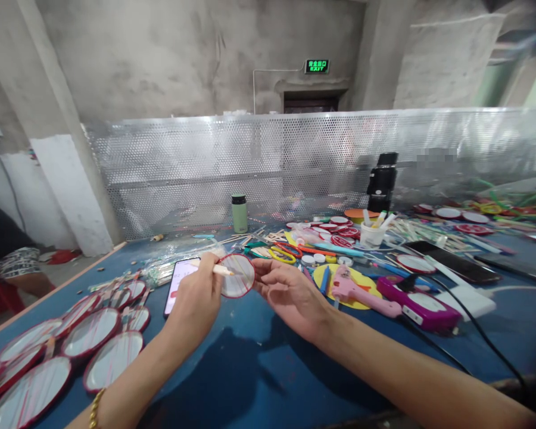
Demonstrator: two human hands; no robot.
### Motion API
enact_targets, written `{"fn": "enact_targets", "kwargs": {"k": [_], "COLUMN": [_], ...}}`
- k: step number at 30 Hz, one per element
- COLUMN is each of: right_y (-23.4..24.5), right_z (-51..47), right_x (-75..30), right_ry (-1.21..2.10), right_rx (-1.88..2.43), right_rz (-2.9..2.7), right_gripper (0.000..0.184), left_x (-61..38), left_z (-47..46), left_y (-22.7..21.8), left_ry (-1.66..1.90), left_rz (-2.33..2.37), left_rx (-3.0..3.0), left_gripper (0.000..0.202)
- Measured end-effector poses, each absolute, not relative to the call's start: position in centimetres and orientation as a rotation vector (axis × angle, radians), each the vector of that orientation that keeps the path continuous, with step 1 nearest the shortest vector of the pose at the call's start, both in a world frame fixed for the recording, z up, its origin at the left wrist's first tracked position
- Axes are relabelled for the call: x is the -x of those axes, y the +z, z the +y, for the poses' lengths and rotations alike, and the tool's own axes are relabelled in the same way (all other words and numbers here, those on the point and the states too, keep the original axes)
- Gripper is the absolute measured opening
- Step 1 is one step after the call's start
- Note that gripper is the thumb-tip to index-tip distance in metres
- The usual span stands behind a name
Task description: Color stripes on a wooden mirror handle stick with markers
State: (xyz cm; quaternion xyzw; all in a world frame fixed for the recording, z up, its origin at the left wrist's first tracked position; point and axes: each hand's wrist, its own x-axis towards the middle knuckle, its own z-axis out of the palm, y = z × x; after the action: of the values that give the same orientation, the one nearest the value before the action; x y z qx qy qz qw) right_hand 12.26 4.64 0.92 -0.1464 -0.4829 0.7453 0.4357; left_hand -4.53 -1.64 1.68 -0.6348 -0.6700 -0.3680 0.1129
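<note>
My left hand (195,295) is closed, pinching a pale pen-like stick (224,270) whose tip points across a small round disc (239,283). The disc is whitish with a thin red rim and is held upright above the table. My right hand (292,293) grips the disc's right edge between thumb and fingers, the other fingers loosely curled. Whether my left fingers also touch the disc's left edge I cannot tell. Just behind my left hand lies a phone (178,280) with a lit screen, partly covered by that hand.
Red-rimmed discs with sticks (92,333) spread over the left of the blue table (232,369). To the right lie a pink glue gun (357,292) on a yellow disc, a purple device (420,304), cables and a dark phone (455,262). A green bottle (239,214) stands behind.
</note>
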Motion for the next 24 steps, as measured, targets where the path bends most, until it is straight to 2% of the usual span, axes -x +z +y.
{"fn": "enact_targets", "kwargs": {"k": [5, 10, 13, 16, 24], "right_y": [0.8, 2.5, 3.0, 2.6, 1.8], "right_z": [5.4, 5.2, 4.9, 5.2, 6.4], "right_x": [-12.6, -13.8, -14.1, -13.9, -13.7], "right_ry": [1.691, 1.423, 1.255, 1.066, 1.035], "right_rx": [0.512, 0.583, 0.568, 0.526, 0.479], "right_rz": [-1.303, -1.486, -1.78, -1.913, -1.907], "right_gripper": [0.024, 0.01, 0.023, 0.023, 0.016], "left_x": [4.7, 4.3, 4.0, 3.8, 3.7], "left_z": [-1.5, -1.7, -1.8, -1.7, -1.7], "left_y": [1.8, 1.8, 1.7, 1.4, 0.7], "left_ry": [-1.085, -1.047, -1.047, -1.005, -0.965], "left_rz": [-1.973, -1.958, -1.947, -1.972, -1.947], "left_rx": [1.853, 2.052, 2.106, 2.124, 2.266], "left_gripper": [0.02, 0.019, 0.019, 0.019, 0.017]}}
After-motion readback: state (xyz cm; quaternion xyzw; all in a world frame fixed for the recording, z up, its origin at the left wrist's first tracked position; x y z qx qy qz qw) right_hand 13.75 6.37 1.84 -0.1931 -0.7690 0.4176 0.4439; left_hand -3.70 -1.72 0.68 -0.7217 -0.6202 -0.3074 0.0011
